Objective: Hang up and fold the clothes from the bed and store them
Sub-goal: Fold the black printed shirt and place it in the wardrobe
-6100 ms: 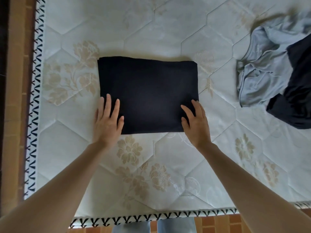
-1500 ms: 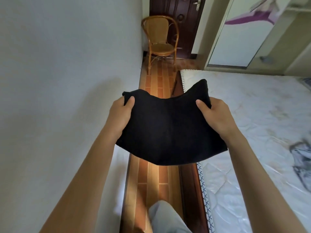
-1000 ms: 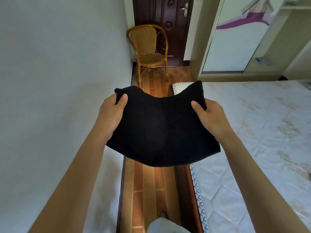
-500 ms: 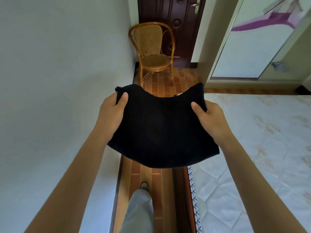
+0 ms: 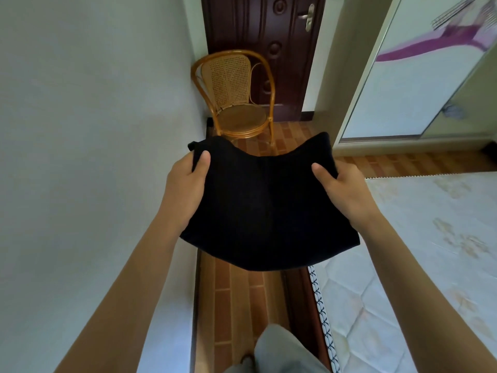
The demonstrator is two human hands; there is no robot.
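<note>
Folded black garment being gripped at either side by left hand and right hand, beside the bed.

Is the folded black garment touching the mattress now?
Apart. In the head view both hands hold the folded black garment in the air over the floor, clear of the mattress.

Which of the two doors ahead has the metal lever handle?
The dark brown panelled door behind the wicker chair. Its silver handle shows; the pale sliding door on the right shows none.
</note>
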